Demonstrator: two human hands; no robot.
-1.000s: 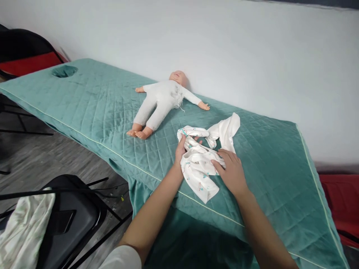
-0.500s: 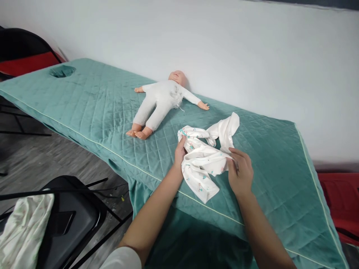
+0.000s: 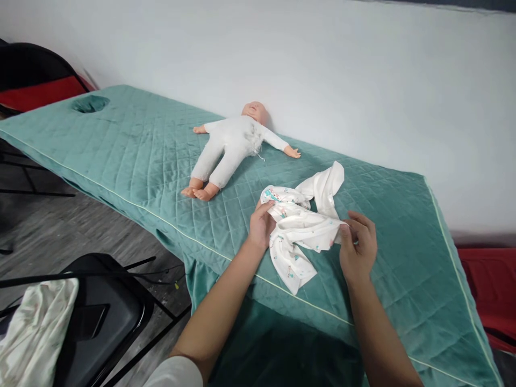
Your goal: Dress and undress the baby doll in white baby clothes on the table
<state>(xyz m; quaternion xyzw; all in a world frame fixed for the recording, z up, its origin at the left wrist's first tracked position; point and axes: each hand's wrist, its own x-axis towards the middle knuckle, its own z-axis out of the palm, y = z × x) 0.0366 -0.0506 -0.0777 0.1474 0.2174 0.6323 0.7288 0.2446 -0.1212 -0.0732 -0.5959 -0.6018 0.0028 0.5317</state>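
A white baby garment [image 3: 306,223] with small coloured prints lies crumpled on the green quilted bed cover [image 3: 403,252], its sleeves spread. My left hand [image 3: 261,223] grips its left edge, thumb on top and the other fingers partly hidden under the cloth. Between the thumb and fingers of my right hand [image 3: 358,244], the garment's right edge is pinched and drawn out sideways. Further back, a baby doll [image 3: 231,142] in a white cloth body lies on its back, arms spread, apart from both hands.
A black folding chair [image 3: 108,301] at lower left carries a pale cloth [image 3: 40,328] and a dark flat object [image 3: 91,321]. Red-and-black chairs stand at far left and right. The bed has a face hole [image 3: 91,103] and meets a white wall [image 3: 322,70].
My right hand has moved right, pulling the garment's edge with it. My left hand has shifted its hold slightly, its thumb now over the cloth. The doll has stayed put.
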